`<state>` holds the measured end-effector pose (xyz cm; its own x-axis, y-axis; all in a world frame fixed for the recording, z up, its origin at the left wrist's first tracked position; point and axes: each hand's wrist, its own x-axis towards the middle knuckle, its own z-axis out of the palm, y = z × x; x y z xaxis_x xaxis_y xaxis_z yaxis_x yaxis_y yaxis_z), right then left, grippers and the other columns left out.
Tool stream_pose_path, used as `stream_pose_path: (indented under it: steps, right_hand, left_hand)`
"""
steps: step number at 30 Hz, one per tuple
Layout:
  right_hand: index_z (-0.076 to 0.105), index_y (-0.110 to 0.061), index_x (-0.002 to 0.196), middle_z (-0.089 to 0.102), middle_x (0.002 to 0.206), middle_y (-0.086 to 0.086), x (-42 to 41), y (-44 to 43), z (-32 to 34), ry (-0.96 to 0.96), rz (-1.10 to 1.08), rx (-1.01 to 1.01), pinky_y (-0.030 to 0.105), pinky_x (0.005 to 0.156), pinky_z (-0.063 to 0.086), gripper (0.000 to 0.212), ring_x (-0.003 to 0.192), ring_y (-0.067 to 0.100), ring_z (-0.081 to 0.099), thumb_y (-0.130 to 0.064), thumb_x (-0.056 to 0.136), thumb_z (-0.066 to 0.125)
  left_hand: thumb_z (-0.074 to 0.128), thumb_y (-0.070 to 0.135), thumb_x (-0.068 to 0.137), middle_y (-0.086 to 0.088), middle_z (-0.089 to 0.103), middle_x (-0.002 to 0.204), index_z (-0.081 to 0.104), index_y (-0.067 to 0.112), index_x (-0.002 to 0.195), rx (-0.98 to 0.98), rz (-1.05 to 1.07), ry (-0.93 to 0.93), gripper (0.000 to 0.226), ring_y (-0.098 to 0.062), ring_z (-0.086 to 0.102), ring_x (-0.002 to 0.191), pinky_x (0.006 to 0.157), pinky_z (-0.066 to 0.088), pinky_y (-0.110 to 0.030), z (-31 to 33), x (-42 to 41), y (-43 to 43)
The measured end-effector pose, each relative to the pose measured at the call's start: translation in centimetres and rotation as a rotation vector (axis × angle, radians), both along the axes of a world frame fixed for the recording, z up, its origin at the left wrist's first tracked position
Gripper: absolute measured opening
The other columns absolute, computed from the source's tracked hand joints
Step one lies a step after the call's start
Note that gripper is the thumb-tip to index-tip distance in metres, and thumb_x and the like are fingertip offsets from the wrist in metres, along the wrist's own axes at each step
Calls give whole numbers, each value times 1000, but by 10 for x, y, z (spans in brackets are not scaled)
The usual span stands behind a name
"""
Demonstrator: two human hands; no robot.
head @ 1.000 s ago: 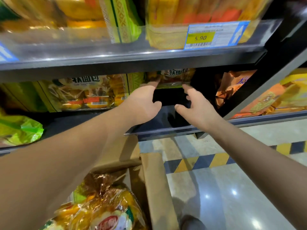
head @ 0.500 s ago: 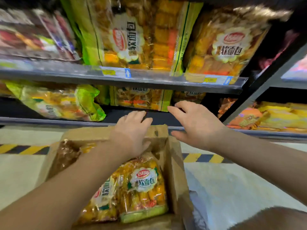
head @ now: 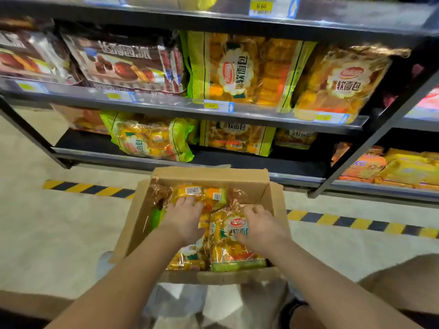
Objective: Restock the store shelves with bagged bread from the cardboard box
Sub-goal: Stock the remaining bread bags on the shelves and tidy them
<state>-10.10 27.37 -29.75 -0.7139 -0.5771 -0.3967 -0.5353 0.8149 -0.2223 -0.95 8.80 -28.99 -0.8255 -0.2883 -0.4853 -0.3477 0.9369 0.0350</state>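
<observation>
Cardboard box [head: 209, 176] sits open on the floor just before the lower shelf [head: 213, 159], probably so bags can go straight across. Left hand [head: 184, 219] lies flat with fingers straight on the far bread bag [head: 202, 192]. Right hand [head: 261, 226] curls over the near bread bag [head: 228, 252], thumb on its face. This is likely the next pick.

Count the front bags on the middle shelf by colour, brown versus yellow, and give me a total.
Brown bags: 2
Yellow bread bags: 2
Total: 4
</observation>
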Motion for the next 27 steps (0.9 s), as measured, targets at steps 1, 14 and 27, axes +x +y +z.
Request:
stream_pose_path:
  steps: [1, 14, 27]
  right_hand:
    - [29, -32, 153, 37, 154, 2, 4, 1, -5, -8, -10, 4, 41, 107, 46, 72, 137, 24, 44, -53, 93, 63]
    - [36, -27, 149, 44, 143, 6, -7, 2, -84, -39, -13, 70, 38, 107, 44, 61, 128, 25, 49, -46, 96, 59]
    - [30, -28, 151, 44, 141, 8, -21, 13, -135, -277, -308, 26, 40, 101, 51, 66, 122, 27, 57, -42, 95, 61]
  left_hand:
    - [60, 50, 96, -10, 27, 164, 33, 20, 156, 5, -6, -19, 72, -32, 25, 151, 121, 29, -50, -9, 4, 3]
    - [57, 47, 98, -10, 26, 164, 33, 19, 156, 83, 1, -197, 69, -33, 27, 150, 117, 33, -49, -90, -6, 12]
    - [70, 54, 90, -5, 45, 158, 19, 19, 159, 740, 706, -283, 92, -29, 48, 140, 115, 41, -44, -144, -19, 32]
